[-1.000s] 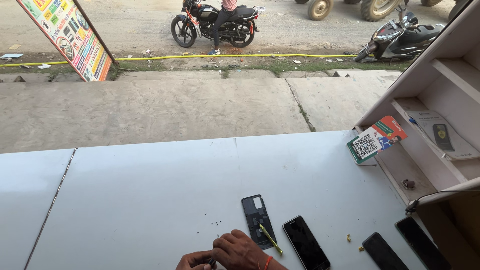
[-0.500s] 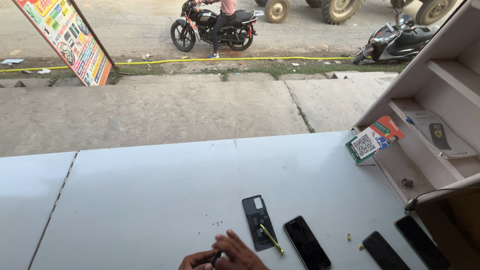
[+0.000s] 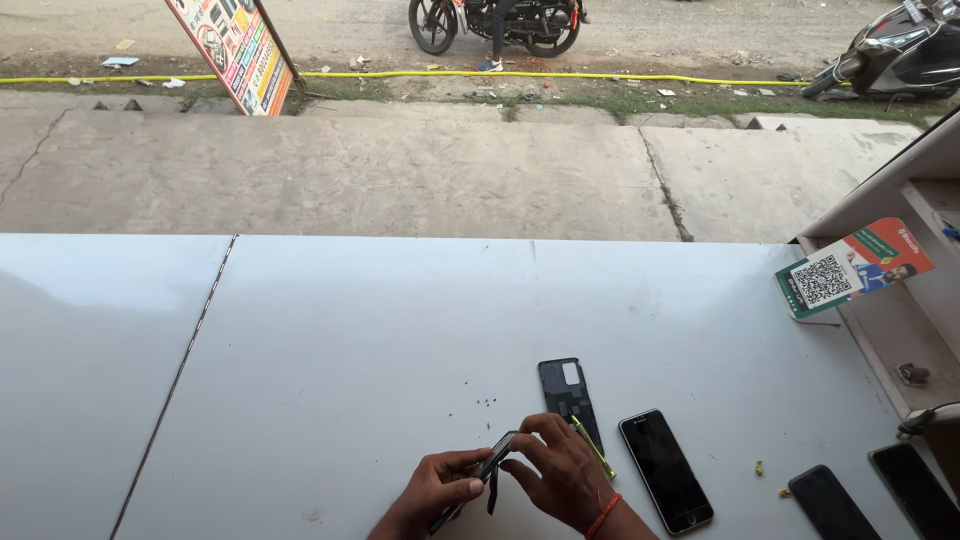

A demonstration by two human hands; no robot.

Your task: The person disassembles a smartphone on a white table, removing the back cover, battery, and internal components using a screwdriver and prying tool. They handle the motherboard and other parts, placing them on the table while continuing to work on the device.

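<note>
Both of my hands hold a small dark phone part point(image 3: 492, 462) just above the white counter point(image 3: 330, 370) near its front edge. My left hand point(image 3: 436, 490) grips its lower end. My right hand point(image 3: 562, 472), with an orange thread on the wrist, pinches its upper end. Just behind my right hand lies a dark phone back cover point(image 3: 568, 392) with a thin yellow-green tool point(image 3: 592, 446) beside it. A black phone point(image 3: 665, 470) lies face up to the right of my hand. Several tiny screws point(image 3: 484, 404) sit on the counter behind my hands.
Two more black phones point(image 3: 830, 500) point(image 3: 915, 488) lie at the counter's right corner. A card with a square code point(image 3: 850, 268) leans on a wooden shelf unit point(image 3: 900, 330) at right. Beyond the counter are pavement, a signboard point(image 3: 232, 50), a motorcycle point(image 3: 495, 22) and a scooter point(image 3: 890, 55).
The view has tilted down and shifted, so my hands show more fully. They have lifted the dark part slightly and now hold it between them.
</note>
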